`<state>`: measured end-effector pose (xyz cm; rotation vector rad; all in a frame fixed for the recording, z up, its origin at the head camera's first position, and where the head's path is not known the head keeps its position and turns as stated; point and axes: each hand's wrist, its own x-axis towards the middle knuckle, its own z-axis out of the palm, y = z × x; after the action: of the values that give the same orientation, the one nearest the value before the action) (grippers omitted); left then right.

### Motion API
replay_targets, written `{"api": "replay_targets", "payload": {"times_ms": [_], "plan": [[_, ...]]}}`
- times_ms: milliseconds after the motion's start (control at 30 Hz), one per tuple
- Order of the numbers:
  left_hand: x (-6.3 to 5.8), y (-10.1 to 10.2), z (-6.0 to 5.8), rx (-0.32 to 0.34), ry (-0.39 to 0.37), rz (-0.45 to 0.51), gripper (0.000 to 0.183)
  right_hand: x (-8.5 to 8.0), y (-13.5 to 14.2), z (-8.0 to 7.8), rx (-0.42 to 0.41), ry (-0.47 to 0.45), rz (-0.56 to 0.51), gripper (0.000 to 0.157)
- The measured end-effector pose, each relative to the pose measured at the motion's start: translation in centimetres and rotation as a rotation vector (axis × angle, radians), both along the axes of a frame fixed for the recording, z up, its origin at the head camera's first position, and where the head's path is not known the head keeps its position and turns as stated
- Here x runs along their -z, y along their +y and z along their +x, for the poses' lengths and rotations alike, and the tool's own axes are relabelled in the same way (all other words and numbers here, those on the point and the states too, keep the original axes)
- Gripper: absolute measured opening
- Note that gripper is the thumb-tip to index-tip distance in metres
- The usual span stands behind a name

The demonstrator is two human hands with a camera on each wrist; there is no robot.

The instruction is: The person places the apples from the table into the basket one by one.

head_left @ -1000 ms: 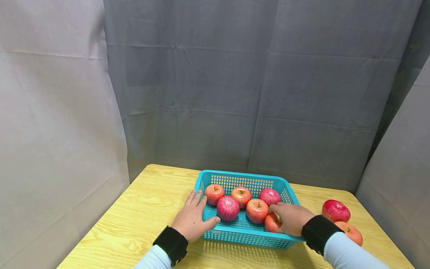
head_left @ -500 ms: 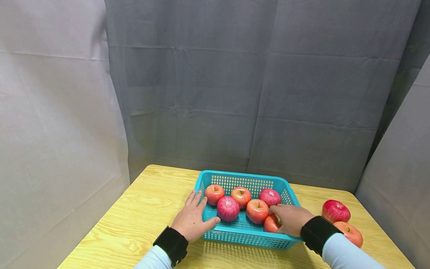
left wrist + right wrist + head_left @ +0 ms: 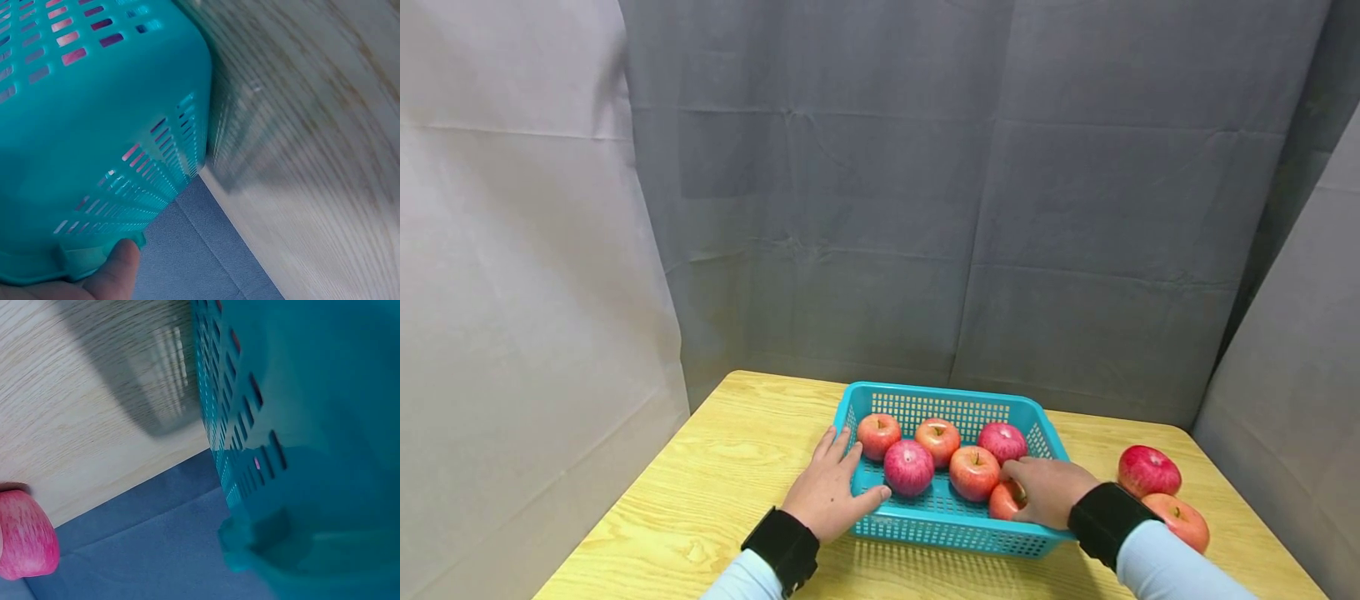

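Observation:
A turquoise plastic basket (image 3: 955,531) with lattice walls stands on the table, with several red apples inside. My left hand (image 3: 829,493) rests on its left rim, fingers extended and thumb spread over the front left corner. In the left wrist view, a fingertip (image 3: 120,265) touches the basket's rim. Reaching over the right side, my right hand (image 3: 1051,490) grips an apple (image 3: 1003,502) in the near right corner, its fingers partly hiding the fruit. Just left of that one sits another apple (image 3: 974,472). The right wrist view shows the basket wall (image 3: 337,487) but no fingers.
Two loose apples lie on the table right of the basket: a dark red apple (image 3: 1148,471) and a paler apple (image 3: 1180,522) beside my right forearm. The wooden table (image 3: 715,475) ends before a grey cloth backdrop (image 3: 880,208), with pale cloth on both sides.
Both hands stay almost still. The right hand and its apple shift very slightly left, and the head view tilts a little.

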<state>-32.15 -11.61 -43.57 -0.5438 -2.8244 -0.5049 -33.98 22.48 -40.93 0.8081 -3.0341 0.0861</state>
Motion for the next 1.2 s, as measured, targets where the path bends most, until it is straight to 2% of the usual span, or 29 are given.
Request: {"api": "replay_targets", "payload": {"times_ms": [267, 633, 833, 1000, 1200], "plan": [[0.0, 0.0, 0.1, -0.001, -0.007, 0.005, 0.094, 0.1, -0.1, 0.2, 0.027, 0.025, -0.006, 0.038], [0.0, 0.0, 0.1, 0.001, -0.022, 0.010, 0.094, -0.2, 0.7, 0.1, -0.070, 0.066, -0.015, 0.031], [-0.1, 0.0, 0.0, -0.001, -0.016, 0.013, 0.094, -0.7, 1.0, -0.1, -0.050, 0.031, -0.030, 0.036], [0.1, 0.0, 0.0, -0.005, -0.016, 0.006, 0.094, -1.1, 1.5, -0.2, 0.020, -0.005, -0.039, 0.045], [0.0, 0.1, 0.0, -0.005, -0.011, 0.001, 0.095, -1.8, 2.6, -0.1, 0.042, 0.015, -0.030, 0.046]]}}
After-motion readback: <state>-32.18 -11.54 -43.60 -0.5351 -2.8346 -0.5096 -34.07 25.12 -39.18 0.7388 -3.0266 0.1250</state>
